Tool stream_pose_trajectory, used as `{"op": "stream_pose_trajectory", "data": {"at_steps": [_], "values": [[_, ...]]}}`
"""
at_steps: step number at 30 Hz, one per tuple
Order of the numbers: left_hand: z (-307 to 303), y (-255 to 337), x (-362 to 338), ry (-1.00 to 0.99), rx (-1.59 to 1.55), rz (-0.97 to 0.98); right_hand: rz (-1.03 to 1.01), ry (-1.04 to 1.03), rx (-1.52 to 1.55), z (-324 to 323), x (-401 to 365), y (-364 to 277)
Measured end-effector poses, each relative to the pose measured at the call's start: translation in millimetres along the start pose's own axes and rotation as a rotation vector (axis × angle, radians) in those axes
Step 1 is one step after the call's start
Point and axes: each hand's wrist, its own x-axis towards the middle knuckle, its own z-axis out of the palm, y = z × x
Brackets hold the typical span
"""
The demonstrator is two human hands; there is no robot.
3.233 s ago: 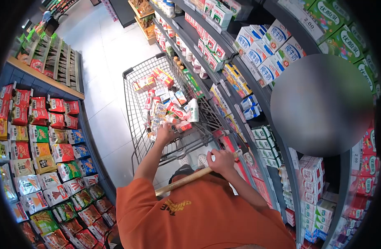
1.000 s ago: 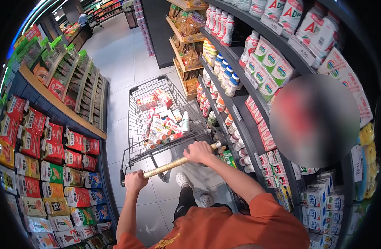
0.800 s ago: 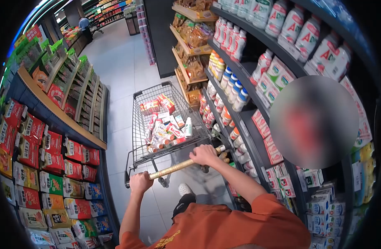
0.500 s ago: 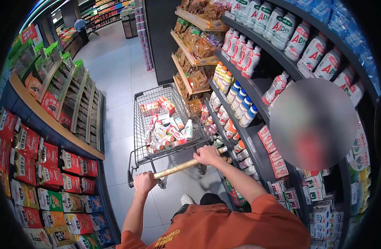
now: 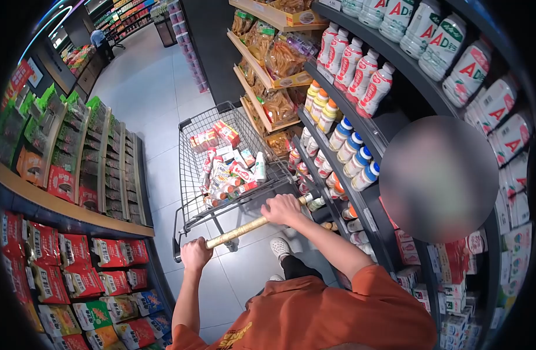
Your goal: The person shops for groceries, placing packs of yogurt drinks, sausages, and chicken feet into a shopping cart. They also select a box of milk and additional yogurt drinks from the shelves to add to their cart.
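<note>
My left hand (image 5: pixel 196 254) is closed around the left end of the shopping cart's yellowish handle (image 5: pixel 239 231). Toward the handle's other end, my right hand (image 5: pixel 281 209) has its fingers wrapped over the bar. Beyond it stands the black wire shopping cart (image 5: pixel 188 185). Red-and-white packs (image 5: pixel 226 133) lie at the far end of its basket. Nearer me is a loose heap of small bottles and cartons, with a white bottle (image 5: pixel 260 166) leaning at the right side.
Drink shelves with pink-labelled bottles (image 5: pixel 376 90) and blue-capped bottles (image 5: pixel 356 161) run close along the right. Bagged snacks (image 5: pixel 279 58) fill an angled rack ahead. At left, red packets (image 5: pixel 43 244) line another shelf. The tiled aisle (image 5: pixel 145 87) leads to a distant person (image 5: pixel 97 38).
The cart has rolled a little forward along the aisle, both hands staying on its handle. The side shelves have shifted in view, and a white shoe now shows farther forward below the handle.
</note>
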Motion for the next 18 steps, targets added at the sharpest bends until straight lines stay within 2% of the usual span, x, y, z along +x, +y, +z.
{"op": "stream_pose_trajectory", "data": {"at_steps": [11,18], "values": [[8.0,-19.1,96.6,0.051,0.053,0.021,-0.025,-0.041,0.049,-5.4,103.5,19.9],[13.3,-29.7,137.2,0.093,0.032,0.049,-0.008,-0.169,0.052,-18.8,148.4,24.5]]}}
